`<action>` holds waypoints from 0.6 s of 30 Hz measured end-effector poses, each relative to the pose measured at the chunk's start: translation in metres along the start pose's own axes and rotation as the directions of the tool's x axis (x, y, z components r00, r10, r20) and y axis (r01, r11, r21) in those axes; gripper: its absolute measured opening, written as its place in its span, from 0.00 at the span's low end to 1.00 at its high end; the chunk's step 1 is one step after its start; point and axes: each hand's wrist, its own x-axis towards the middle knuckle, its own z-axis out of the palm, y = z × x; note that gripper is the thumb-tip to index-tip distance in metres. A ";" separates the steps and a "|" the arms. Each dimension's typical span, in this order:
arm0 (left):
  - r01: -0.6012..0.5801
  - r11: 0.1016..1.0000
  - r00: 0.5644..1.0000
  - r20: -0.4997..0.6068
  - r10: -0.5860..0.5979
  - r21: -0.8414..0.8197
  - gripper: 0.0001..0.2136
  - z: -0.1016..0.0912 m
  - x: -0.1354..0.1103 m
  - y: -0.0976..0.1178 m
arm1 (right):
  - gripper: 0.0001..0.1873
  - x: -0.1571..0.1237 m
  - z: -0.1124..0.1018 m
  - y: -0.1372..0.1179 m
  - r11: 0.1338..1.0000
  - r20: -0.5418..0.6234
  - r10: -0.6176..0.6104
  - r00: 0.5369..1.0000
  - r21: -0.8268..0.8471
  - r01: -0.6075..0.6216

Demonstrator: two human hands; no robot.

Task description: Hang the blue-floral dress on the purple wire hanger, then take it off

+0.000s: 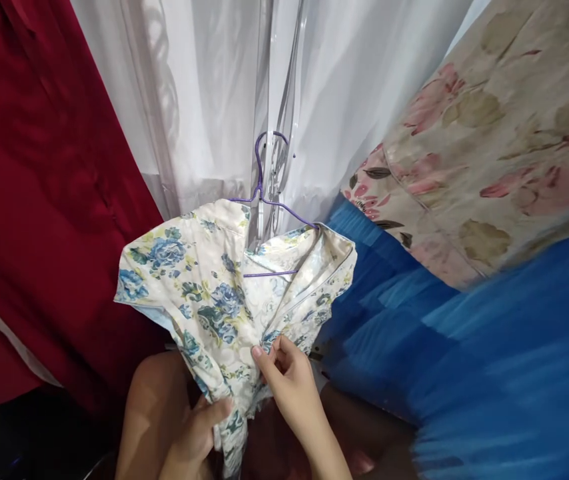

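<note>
A cream short-sleeved blouse point(214, 267) with blue roses and green leaves hangs on a purple wire hanger point(259, 193). The hanger's hook points up in front of white cloth, and its lower bar shows through the neckline. At the bottom of the V-neck, my right hand point(287, 370) pinches the front edge between thumb and fingers. Lower down on the left, my left hand point(204, 423) is closed around the blouse's side, thumb on top. The fingers of that hand are partly hidden behind the fabric.
White sheer curtains point(214, 100) hang behind the blouse, with shiny pale strips down the middle. Dark red fabric point(54, 200) hangs at the left. On the right are floral cloth point(489, 147) and blue fabric point(489, 347). Bare knees point(149, 400) lie below.
</note>
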 end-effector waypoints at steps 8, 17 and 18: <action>0.099 0.957 0.980 -0.140 -0.142 -0.274 0.27 -0.008 0.023 -0.003 | 0.26 -0.002 -0.007 -0.006 0.991 0.057 -0.001 0.998 -0.133 0.008; -0.508 0.712 0.660 -0.312 0.683 0.485 0.22 0.006 0.006 -0.008 | 0.23 -0.020 0.002 -0.007 0.979 0.016 0.093 0.995 0.182 -0.095; -0.501 0.722 0.745 -0.187 0.641 0.477 0.18 0.010 0.006 -0.007 | 0.23 -0.023 0.004 -0.007 0.970 0.020 0.095 0.995 0.221 -0.097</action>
